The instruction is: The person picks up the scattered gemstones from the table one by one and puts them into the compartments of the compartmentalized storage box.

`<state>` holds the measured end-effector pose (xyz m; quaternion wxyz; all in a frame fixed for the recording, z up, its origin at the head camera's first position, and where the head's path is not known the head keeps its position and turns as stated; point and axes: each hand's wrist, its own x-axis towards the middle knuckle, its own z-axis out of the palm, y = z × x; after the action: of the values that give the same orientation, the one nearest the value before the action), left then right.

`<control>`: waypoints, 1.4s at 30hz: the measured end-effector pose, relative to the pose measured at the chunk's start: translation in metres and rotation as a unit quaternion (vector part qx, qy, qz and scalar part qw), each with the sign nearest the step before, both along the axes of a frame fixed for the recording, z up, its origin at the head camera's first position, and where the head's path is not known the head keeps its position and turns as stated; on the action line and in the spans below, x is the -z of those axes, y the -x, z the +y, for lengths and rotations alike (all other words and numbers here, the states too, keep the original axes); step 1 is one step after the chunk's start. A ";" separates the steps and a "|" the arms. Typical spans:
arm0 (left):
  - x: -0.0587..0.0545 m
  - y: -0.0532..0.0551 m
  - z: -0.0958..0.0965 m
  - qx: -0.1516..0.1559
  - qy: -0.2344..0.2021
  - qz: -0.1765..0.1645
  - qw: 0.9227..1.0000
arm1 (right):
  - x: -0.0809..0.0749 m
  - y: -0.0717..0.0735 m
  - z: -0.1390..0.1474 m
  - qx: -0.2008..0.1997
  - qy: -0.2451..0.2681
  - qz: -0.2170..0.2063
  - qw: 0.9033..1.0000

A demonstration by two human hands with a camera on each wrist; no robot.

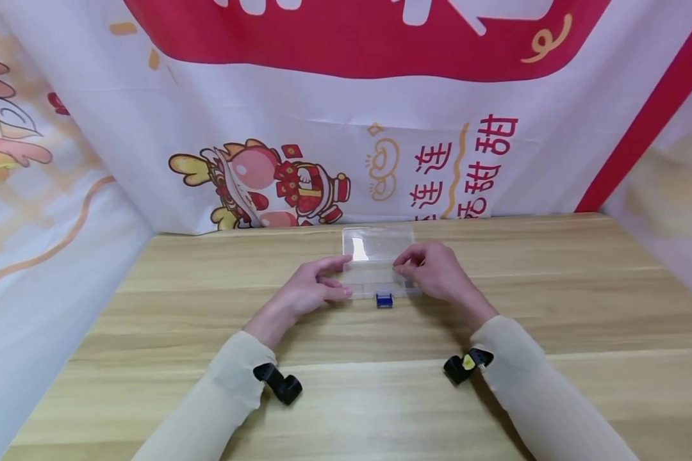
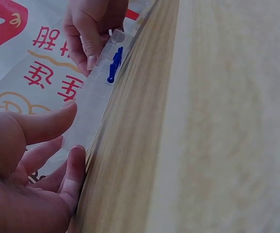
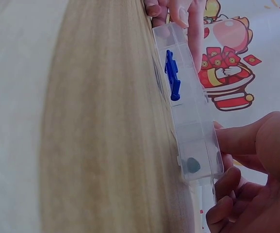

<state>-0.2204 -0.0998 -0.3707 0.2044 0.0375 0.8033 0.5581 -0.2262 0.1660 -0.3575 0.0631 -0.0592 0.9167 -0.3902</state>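
Note:
A clear plastic compartment box (image 1: 369,274) lies on the table with its transparent lid (image 1: 378,242) folded open at the back. A blue latch (image 1: 384,300) sits on its front edge. My left hand (image 1: 311,288) reaches round the left end, thumb and fingers spread and fairly straight, fingertips touching or very close to it. At the right end, my right hand (image 1: 435,269) has thumb and fingers bent and pinches the box's back right edge; the exact contact is partly hidden. A small dark rounded piece (image 3: 193,165) shows in the compartment at the right end.
The wood-grain table (image 1: 357,397) meets a printed cloth (image 1: 317,102) just behind the box. Similar cloth hangs at the left and right. Black wrist cameras (image 1: 285,387) are strapped over both pale sleeves.

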 end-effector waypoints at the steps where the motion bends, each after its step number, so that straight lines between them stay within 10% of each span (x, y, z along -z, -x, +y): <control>1: 0.000 0.000 -0.002 -0.002 0.000 0.000 1.000 | 0.000 0.001 -0.002 -0.002 0.001 -0.001 1.000; 26: -0.001 -0.002 -0.002 -0.006 -0.003 0.003 1.000 | -0.007 0.004 0.013 -0.039 0.014 0.004 0.999; 42: -0.003 -0.002 -0.003 -0.011 0.006 -0.006 1.000 | -0.019 0.005 0.050 0.005 0.030 -0.028 0.999</control>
<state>-0.2187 -0.1027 -0.3679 0.2039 0.0242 0.8056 0.5558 -0.2316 0.2161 -0.3382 0.0851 -0.0455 0.9025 -0.4197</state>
